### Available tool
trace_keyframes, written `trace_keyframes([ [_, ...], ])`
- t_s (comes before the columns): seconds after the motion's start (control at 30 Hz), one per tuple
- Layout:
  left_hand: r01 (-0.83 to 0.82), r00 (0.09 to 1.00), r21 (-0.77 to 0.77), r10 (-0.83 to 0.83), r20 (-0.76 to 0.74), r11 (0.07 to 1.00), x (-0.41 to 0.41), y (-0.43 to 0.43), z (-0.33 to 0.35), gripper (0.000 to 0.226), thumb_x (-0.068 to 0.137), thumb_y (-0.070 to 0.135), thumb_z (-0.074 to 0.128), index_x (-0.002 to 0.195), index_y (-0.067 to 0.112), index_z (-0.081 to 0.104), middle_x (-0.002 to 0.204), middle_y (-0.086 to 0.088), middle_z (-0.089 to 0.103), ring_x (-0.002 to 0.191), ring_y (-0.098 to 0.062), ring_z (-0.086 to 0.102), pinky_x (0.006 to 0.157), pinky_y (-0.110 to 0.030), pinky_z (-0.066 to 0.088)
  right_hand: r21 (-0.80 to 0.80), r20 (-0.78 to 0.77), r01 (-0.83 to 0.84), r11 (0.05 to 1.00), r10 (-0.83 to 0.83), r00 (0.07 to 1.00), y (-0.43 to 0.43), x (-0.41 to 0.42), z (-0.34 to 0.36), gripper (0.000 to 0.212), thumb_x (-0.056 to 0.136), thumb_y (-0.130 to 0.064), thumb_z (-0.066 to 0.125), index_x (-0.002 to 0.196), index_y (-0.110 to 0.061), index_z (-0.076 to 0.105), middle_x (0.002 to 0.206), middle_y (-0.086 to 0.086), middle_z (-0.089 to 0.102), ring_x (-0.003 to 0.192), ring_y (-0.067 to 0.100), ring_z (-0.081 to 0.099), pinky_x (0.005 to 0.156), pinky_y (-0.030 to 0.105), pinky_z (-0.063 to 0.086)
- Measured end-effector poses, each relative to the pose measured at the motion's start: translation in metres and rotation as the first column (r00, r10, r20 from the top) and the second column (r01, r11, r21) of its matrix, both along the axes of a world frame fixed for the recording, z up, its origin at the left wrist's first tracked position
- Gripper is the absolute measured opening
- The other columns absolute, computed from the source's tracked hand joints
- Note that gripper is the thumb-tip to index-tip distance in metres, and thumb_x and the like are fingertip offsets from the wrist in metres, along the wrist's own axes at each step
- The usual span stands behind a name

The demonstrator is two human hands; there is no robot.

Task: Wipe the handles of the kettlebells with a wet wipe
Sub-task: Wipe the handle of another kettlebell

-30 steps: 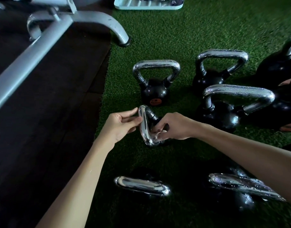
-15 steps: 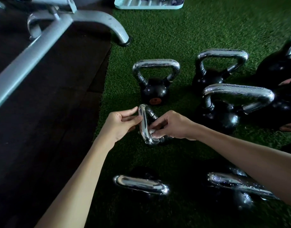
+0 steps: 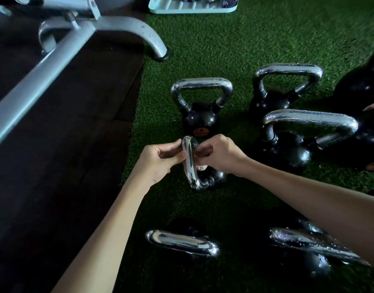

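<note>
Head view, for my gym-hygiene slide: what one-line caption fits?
Left hand steadies a small kettlebell's chrome handle while the right hand presses a wipe to it on green turf.

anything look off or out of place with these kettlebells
Only the small kettlebell held between the left hand and right hand: its handle is edge-on and seems tipped leftward, while the kettlebell behind it stands upright. Droplets bead the large handle at right.

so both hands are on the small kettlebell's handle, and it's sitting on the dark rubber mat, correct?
No. In the head view the left hand and right hand do grip the handle, but that kettlebell sits on the green turf, beside the dark mat.
</note>
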State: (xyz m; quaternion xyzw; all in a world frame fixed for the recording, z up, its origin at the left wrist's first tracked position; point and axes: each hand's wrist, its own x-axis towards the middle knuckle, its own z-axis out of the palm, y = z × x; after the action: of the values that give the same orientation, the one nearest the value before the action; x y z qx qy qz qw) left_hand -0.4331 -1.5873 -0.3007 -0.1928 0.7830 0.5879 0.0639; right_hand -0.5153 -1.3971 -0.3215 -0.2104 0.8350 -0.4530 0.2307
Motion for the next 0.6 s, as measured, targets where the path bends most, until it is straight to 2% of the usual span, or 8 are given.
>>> trace_keyframes([
  [0.07, 0.008, 1.000, -0.036, -0.008, -0.001, 0.999, 0.000, -0.001, 0.001, 0.047, 0.079, 0.033, 0.083, 0.125, 0.030, 0.071, 0.110, 0.024, 0.072, 0.104, 0.008, 0.066, 0.083, -0.018, 0.054, 0.023, -0.014, -0.021, 1.000, 0.021, 1.000, 0.002, 0.003, 0.000, 0.020, 0.073, -0.026, 0.091, 0.091, -0.023, 0.083, 0.081, -0.011, 0.078, 0.079, -0.002, 0.072, 0.077, 0.015, 0.057],
  [0.13, 0.017, 1.000, -0.050, -0.016, 0.003, 0.999, 0.000, -0.002, 0.001, 0.048, 0.079, 0.030, 0.083, 0.126, 0.027, 0.071, 0.109, 0.031, 0.068, 0.103, 0.018, 0.061, 0.095, -0.018, 0.050, -0.005, -0.101, 0.058, 0.998, -0.058, 0.993, 0.001, 0.001, 0.000, 0.019, 0.074, -0.027, 0.090, 0.090, -0.022, 0.083, 0.077, -0.011, 0.077, 0.075, -0.003, 0.071, 0.072, 0.013, 0.055],
  [0.2, 0.017, 1.000, -0.034, -0.018, -0.007, 0.999, 0.000, -0.002, 0.001, 0.047, 0.081, 0.025, 0.083, 0.126, 0.022, 0.071, 0.114, 0.023, 0.070, 0.103, 0.018, 0.062, 0.095, -0.009, 0.048, -0.041, -0.194, 0.130, 0.991, -0.135, 0.972, -0.005, -0.004, -0.002, 0.016, 0.074, -0.027, 0.090, 0.087, -0.021, 0.082, 0.071, -0.013, 0.073, 0.071, -0.005, 0.069, 0.065, 0.009, 0.051],
  [0.3, 0.042, 0.999, -0.060, -0.043, -0.020, 0.997, 0.000, -0.002, 0.001, 0.046, 0.083, 0.023, 0.082, 0.127, 0.020, 0.071, 0.121, 0.018, 0.070, 0.101, 0.021, 0.059, 0.086, 0.003, 0.041, -0.056, -0.312, 0.180, 0.982, -0.188, 0.931, -0.014, -0.006, -0.008, 0.013, 0.075, -0.026, 0.089, 0.081, -0.018, 0.080, 0.066, -0.014, 0.070, 0.062, -0.003, 0.066, 0.060, 0.009, 0.048],
  [0.43, 0.069, 0.998, -0.114, -0.068, 0.013, 0.991, -0.001, -0.003, 0.003, 0.049, 0.079, 0.034, 0.084, 0.126, 0.028, 0.071, 0.124, 0.023, 0.065, 0.107, 0.020, 0.055, 0.098, -0.005, 0.038, 0.032, -0.290, 0.257, 0.966, -0.237, 0.927, -0.009, 0.002, -0.020, 0.011, 0.075, -0.029, 0.086, 0.078, -0.024, 0.077, 0.069, -0.012, 0.070, 0.063, 0.001, 0.067, 0.058, 0.021, 0.055],
  [0.5, 0.052, 0.998, -0.122, -0.049, 0.025, 0.991, -0.002, 0.000, 0.007, 0.049, 0.080, 0.034, 0.083, 0.127, 0.028, 0.070, 0.129, 0.019, 0.065, 0.114, 0.012, 0.055, 0.103, -0.010, 0.037, 0.067, -0.271, 0.247, 0.967, -0.220, 0.937, -0.006, 0.000, -0.023, 0.011, 0.075, -0.027, 0.085, 0.077, -0.024, 0.075, 0.070, -0.011, 0.071, 0.063, 0.003, 0.066, 0.057, 0.025, 0.055],
  [0.6, 0.076, 0.995, -0.223, -0.061, 0.074, 0.972, -0.006, 0.013, 0.018, 0.066, 0.076, 0.042, 0.087, 0.136, 0.027, 0.064, 0.142, 0.015, 0.058, 0.136, -0.005, 0.048, 0.108, -0.021, 0.033, 0.076, -0.230, 0.209, 0.975, -0.187, 0.955, 0.002, -0.007, -0.016, 0.014, 0.073, -0.029, 0.089, 0.077, -0.025, 0.076, 0.072, -0.012, 0.072, 0.066, -0.001, 0.066, 0.061, 0.018, 0.053],
])
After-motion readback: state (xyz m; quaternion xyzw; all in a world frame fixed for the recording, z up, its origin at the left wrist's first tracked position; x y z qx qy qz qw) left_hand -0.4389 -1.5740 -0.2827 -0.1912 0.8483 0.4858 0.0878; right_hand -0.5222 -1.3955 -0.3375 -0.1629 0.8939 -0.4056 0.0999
